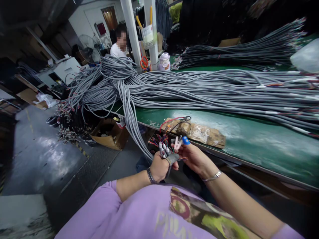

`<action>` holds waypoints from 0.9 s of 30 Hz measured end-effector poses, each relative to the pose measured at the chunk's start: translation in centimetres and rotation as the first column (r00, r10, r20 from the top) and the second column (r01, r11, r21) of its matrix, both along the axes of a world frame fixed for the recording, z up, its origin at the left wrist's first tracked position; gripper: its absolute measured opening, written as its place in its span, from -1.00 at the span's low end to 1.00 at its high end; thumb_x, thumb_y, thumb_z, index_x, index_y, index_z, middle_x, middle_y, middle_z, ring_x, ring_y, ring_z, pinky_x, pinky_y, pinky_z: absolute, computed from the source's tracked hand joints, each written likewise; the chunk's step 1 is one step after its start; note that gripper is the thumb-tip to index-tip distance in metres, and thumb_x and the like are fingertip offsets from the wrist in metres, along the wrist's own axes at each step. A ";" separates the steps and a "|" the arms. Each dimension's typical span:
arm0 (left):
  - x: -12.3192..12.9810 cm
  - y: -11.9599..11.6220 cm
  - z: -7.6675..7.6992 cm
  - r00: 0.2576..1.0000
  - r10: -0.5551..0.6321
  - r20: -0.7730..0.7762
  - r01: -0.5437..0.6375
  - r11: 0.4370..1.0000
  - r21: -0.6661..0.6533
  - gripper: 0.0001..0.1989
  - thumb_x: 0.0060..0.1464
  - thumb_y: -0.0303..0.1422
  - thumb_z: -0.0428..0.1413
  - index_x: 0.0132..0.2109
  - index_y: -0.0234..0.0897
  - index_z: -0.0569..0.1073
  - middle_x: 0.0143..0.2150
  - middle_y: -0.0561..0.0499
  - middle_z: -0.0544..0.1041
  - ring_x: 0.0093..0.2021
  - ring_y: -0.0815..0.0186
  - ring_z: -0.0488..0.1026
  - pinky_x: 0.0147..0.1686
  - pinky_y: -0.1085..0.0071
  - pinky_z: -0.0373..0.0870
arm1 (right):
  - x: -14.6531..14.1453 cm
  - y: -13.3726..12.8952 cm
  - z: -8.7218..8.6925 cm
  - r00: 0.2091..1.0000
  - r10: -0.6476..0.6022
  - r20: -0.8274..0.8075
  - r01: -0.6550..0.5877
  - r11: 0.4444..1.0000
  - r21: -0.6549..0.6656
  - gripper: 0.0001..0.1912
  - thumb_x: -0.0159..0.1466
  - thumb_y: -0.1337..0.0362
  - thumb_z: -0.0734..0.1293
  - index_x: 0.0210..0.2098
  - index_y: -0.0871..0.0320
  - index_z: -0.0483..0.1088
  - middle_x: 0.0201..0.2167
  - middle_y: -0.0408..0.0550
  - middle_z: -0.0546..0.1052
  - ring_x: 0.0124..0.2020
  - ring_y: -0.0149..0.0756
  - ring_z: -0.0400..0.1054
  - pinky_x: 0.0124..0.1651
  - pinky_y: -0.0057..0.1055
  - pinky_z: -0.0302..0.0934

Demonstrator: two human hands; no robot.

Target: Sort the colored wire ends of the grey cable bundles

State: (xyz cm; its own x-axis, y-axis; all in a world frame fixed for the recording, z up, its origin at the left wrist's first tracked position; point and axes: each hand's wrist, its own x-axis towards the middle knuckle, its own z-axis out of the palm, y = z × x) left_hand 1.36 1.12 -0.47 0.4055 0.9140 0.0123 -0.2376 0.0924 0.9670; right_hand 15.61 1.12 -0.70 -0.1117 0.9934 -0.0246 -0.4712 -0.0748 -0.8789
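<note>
My left hand [160, 167] is closed round a bundle of grey cable ends [164, 150], with a grey cover on its thumb. White sleeves and thin, many-coloured wires [159, 140] stick up out of that fist. Close beside it, my right hand [194, 158], with a blue finger cover [185, 140] on one fingertip, pinches a small whitish piece [177, 143] by the wires; its exact kind is unclear. A worn wooden block [196, 131] with red and black leads lies at the table edge just beyond both hands.
Long grey cables [199, 88] cover much of the green table [261, 142], some hanging over its edge. Behind them lie dark cables [236, 54], a lidded tub [164, 61] and orange scissors [144, 62]. An open carton [109, 134] is on the floor; a person [119, 44] sits farther back.
</note>
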 end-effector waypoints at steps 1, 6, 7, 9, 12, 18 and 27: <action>-0.1 -0.1 0.0 1.000 0.001 -0.006 -0.001 1.000 -0.005 -0.52 -0.23 0.00 0.30 -0.55 -0.38 0.40 -0.68 0.06 0.37 -0.68 0.45 0.28 -0.60 0.44 0.33 | 0.1 -0.2 0.1 1.000 0.010 -0.024 -0.010 0.999 -0.031 -0.45 0.04 -0.26 0.36 -0.37 0.14 0.44 -0.46 -0.05 0.49 -0.48 -0.33 0.31 -0.42 -0.39 0.22; -0.8 -0.4 -0.4 0.996 -0.034 -0.076 0.036 0.999 0.022 -0.51 -0.21 0.03 0.28 -0.50 -0.38 0.45 -0.64 0.04 0.41 -0.65 0.44 0.30 -0.55 0.43 0.35 | 0.9 -1.3 0.2 0.989 0.143 0.046 -0.135 0.980 -0.144 -0.49 -0.06 -0.14 0.49 -0.42 0.18 0.43 -0.50 -0.12 0.44 -0.51 -0.41 0.27 -0.43 -0.45 0.19; -0.9 -0.5 -0.5 0.994 -0.041 -0.102 0.045 0.998 0.039 -0.51 -0.20 0.03 0.28 -0.52 -0.38 0.44 -0.64 0.04 0.41 -0.64 0.43 0.31 -0.54 0.43 0.35 | 0.9 -1.4 0.2 0.986 0.147 0.085 -0.135 0.983 -0.127 -0.52 -0.05 -0.09 0.51 -0.45 0.19 0.41 -0.54 -0.15 0.43 -0.54 -0.43 0.25 -0.44 -0.45 0.17; -1.2 -0.5 -0.6 0.985 -0.066 -0.159 0.078 0.995 0.069 -0.51 -0.18 0.03 0.26 -0.56 -0.37 0.43 -0.65 0.03 0.40 -0.63 0.43 0.32 -0.53 0.44 0.34 | 0.9 -1.6 0.4 0.973 0.157 0.170 -0.148 0.987 -0.065 -0.57 -0.02 -0.01 0.52 -0.49 0.19 0.35 -0.62 -0.19 0.39 -0.59 -0.45 0.21 -0.47 -0.46 0.10; -1.6 -0.3 -0.5 0.957 -0.171 -0.235 0.196 0.977 0.088 -0.52 -0.16 0.01 0.25 -0.60 -0.37 0.42 -0.65 0.00 0.41 -0.62 0.42 0.34 -0.51 0.45 0.34 | 0.6 -2.1 1.0 0.924 0.250 0.291 -0.263 0.965 0.004 -0.60 0.06 -0.02 0.46 -0.46 0.19 0.35 -0.64 -0.12 0.47 -0.59 -0.38 0.30 -0.50 -0.46 0.03; -2.3 0.3 0.3 0.847 -0.386 -0.365 0.405 0.914 -0.028 -0.54 -0.25 -0.02 0.30 -0.59 -0.38 0.44 -0.64 -0.03 0.45 -0.60 0.37 0.38 -0.51 0.43 0.36 | 0.6 -3.0 1.1 0.869 0.285 0.404 -0.346 0.935 0.084 -0.63 0.18 -0.03 0.37 -0.42 0.20 0.41 -0.54 -0.06 0.54 -0.49 -0.32 0.37 -0.40 -0.41 0.15; -1.6 0.4 -1.2 0.978 -0.033 -0.208 0.048 0.996 0.069 -0.50 -0.15 0.06 0.23 -0.53 -0.37 0.45 -0.62 -0.03 0.47 -0.62 0.38 0.39 -0.50 0.43 0.40 | 0.9 -3.9 -1.5 0.954 -0.080 0.287 0.119 0.985 -0.121 -0.52 0.11 -0.19 0.33 -0.39 0.15 0.39 -0.48 -0.06 0.42 -0.54 -0.40 0.22 -0.55 -0.45 0.19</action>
